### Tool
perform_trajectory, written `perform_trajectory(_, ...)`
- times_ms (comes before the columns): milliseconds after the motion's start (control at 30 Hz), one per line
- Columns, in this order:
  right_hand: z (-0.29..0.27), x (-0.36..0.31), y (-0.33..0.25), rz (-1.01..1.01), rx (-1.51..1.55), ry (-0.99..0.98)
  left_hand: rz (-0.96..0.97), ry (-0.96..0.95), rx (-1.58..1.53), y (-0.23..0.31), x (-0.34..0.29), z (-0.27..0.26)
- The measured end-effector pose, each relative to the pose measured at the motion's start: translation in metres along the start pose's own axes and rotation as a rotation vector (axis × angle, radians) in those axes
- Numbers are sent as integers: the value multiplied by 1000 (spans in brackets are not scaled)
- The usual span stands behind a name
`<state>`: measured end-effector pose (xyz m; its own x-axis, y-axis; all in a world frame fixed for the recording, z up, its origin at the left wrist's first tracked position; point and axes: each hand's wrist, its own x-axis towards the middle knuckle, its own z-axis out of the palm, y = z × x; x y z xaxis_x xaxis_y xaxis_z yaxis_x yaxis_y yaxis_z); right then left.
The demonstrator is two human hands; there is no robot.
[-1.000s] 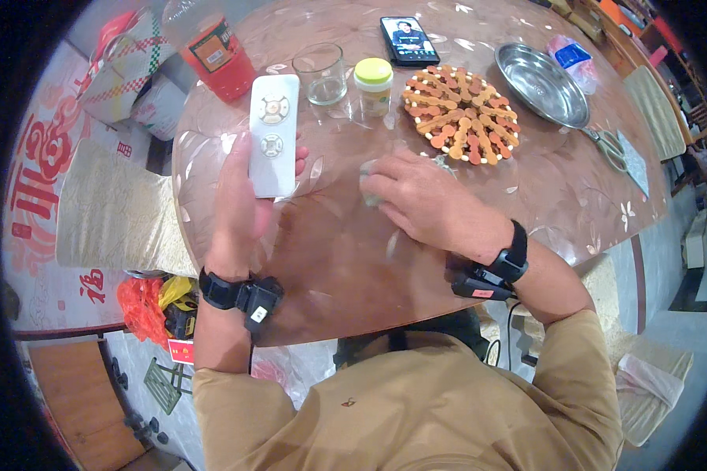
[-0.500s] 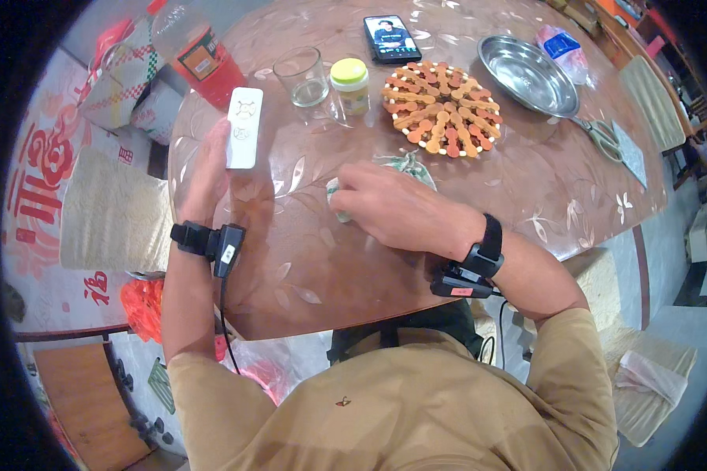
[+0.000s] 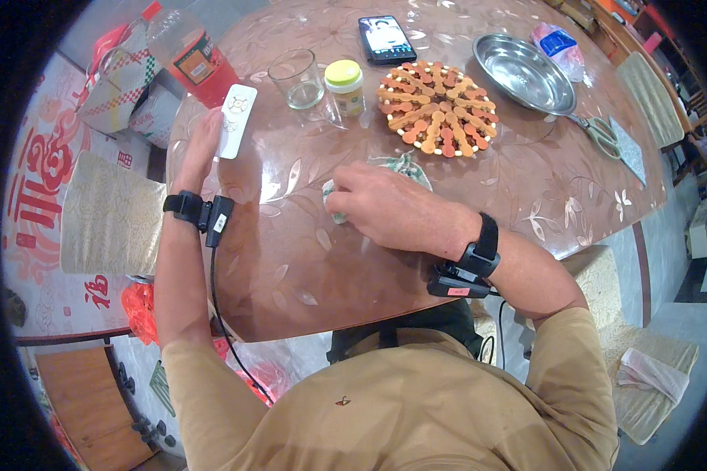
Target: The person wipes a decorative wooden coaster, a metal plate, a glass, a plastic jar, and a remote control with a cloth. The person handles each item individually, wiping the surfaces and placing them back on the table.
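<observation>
At the left of the table, my left hand [image 3: 199, 141] is closed along the left edge of a white, rounded rectangular slab [image 3: 234, 129] with line drawings on it. The slab leans with its top to the right, in front of a bottle of red drink [image 3: 200, 67]; my thumb is hidden. Near the table's middle, my right hand [image 3: 381, 202] is closed over a crumpled green-and-white cloth [image 3: 404, 166], pressed to the tabletop. Part of the cloth shows past my fingers, and the rest lies hidden under the hand.
Beyond my hands stand a glass cup [image 3: 300, 90], a yellow-lidded jar [image 3: 344, 88], an orange-brown round trivet [image 3: 438, 110] and a phone [image 3: 387, 39]. Farther right are a steel pan [image 3: 522, 72], scissors [image 3: 602, 135] and a plastic packet [image 3: 559, 49]. Patterned chairs [image 3: 110, 212] border the brown table [image 3: 306, 290].
My left hand has shifted slightly up and left with the white slab, which has tilted to the right. My right hand stays on the cloth, almost unmoved.
</observation>
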<state>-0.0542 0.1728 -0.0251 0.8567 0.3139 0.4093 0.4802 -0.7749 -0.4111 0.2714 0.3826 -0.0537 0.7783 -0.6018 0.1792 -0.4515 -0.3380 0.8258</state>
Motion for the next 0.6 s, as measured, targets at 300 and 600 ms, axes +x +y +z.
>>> perform_trajectory(300, 2, -1, 0, -10, -7, 33, -52, 45, 48, -4, 7, -1)
perform_trajectory(600, 4, -1, 2, -7, -19, 20, -4, 33, 281, 4, 0, -6)
